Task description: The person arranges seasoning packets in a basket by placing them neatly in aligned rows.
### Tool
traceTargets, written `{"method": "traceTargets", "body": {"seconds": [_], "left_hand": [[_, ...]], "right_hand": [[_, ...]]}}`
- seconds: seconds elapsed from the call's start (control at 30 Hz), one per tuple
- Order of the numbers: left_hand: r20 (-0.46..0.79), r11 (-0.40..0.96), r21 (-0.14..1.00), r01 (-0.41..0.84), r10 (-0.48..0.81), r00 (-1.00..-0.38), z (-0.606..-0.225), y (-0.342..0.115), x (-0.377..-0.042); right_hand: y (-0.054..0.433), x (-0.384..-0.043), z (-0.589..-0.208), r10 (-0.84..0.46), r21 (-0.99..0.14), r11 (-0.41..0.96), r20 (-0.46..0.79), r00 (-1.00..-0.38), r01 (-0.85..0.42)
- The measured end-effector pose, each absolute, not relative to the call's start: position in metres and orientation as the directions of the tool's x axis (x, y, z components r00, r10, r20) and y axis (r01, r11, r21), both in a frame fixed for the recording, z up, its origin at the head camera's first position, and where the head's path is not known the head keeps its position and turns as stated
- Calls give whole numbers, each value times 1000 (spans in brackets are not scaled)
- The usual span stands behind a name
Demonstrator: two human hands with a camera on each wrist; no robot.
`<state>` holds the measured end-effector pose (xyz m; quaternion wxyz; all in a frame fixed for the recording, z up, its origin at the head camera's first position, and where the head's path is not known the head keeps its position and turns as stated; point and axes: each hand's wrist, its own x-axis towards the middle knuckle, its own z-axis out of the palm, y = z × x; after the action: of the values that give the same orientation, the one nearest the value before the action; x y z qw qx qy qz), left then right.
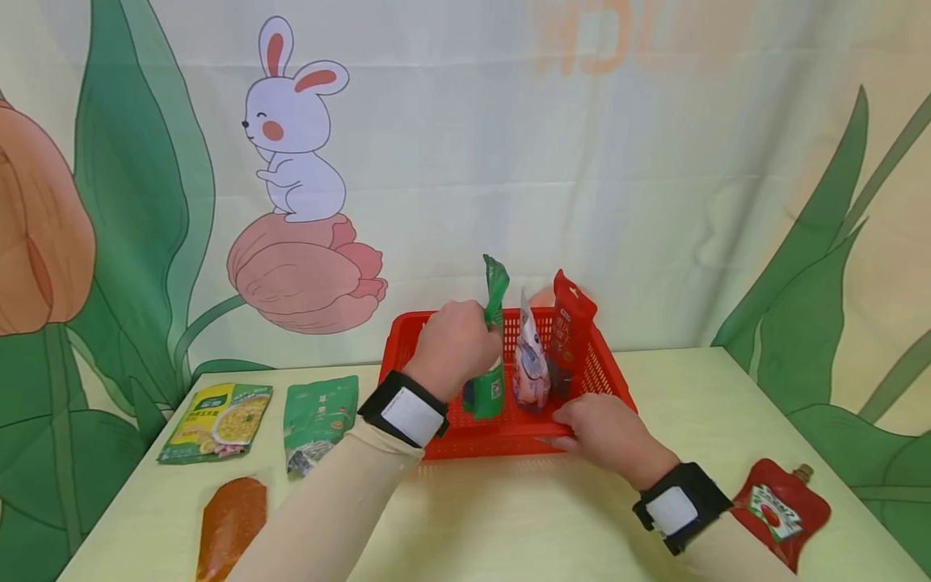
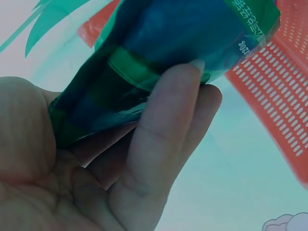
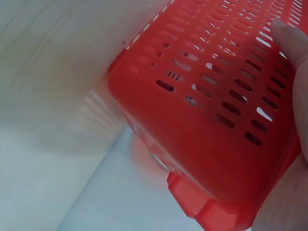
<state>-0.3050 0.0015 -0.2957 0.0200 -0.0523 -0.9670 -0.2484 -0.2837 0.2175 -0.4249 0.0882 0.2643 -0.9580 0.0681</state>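
My left hand (image 1: 458, 343) grips a green snack bag (image 1: 489, 396), which stands upright inside the red plastic basket (image 1: 480, 444), on its left side. In the left wrist view, thumb and fingers lie on either side of the green and blue packaging (image 2: 183, 33). A white and pink bag (image 1: 531, 370) stands in the middle of the basket, with a tall red bag (image 1: 572, 331) to its right. At the front right, my right hand (image 1: 607, 436) holds the basket's rim. The right wrist view shows the slotted basket wall (image 3: 192, 139) close up beside that hand.
On the table's left lie a yellow and green food packet (image 1: 218, 424), a green pouch (image 1: 320, 416) and an orange-brown packet (image 1: 233, 517). A red ketchup pouch (image 1: 778, 509) lies at the right. A printed curtain (image 1: 465, 162) hangs behind the basket.
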Motion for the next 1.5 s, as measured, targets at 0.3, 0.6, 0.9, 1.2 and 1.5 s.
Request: {"method": "traceTargets", "body": {"seconds": [0.3,0.6,0.9,1.2,1.5], "left_hand": [[43,853,513,92,82,-996,-307,4,-321],[8,822,565,69,78,-997,-318,9,-334],[-57,825,566,-3,36,-998,-329,12,-349],[-114,790,611,-52,22,-993,-334,15,-361],[-127,796,603,-50,34,-991,-343,18,-366]], "right_hand": [[217,-284,-425,-478,-134,854,183,-859,-504],[218,-285,-424,-465,-153,858,174,-868,-491],[217,-285,-420,-467,-172,853,167,-868,-492],[217,-287,-420,-475,-170,849,172,-863,-501],[216,-287,-422,-465,-178,856,146,-873,-485]]}}
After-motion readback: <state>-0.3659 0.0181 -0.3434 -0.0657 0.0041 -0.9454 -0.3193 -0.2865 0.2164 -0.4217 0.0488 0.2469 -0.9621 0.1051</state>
